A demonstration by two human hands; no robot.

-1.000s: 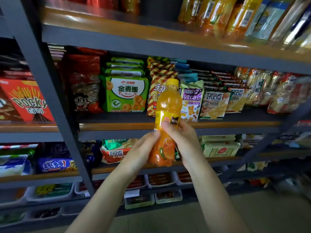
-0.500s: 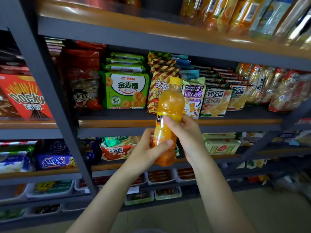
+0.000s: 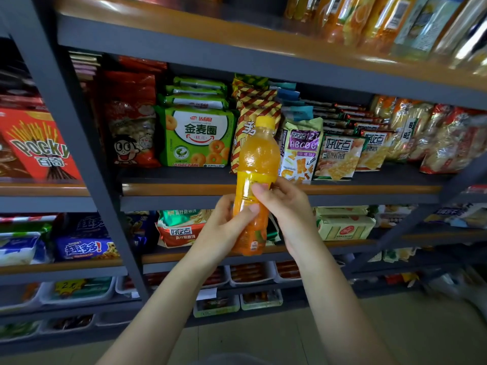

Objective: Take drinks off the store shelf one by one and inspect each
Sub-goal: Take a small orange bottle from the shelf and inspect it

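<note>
I hold an orange drink bottle with a yellow cap upright in front of the snack shelves. My left hand grips its lower half from the left, thumb across the front. My right hand grips the label band from the right, thumb on the front. The bottle's label faces partly away from me. More drink bottles stand in a row on the top shelf at the upper right, blurred.
A grey metal shelf upright runs down the left of centre. The shelf board behind the bottle carries snack bags and boxes. Lower shelves hold more packets and white trays. The tiled floor lies below.
The bottle has been turned in my hands, showing a different side of its label. My left thumb has come round onto the front of the bottle. The view has shifted slightly.
</note>
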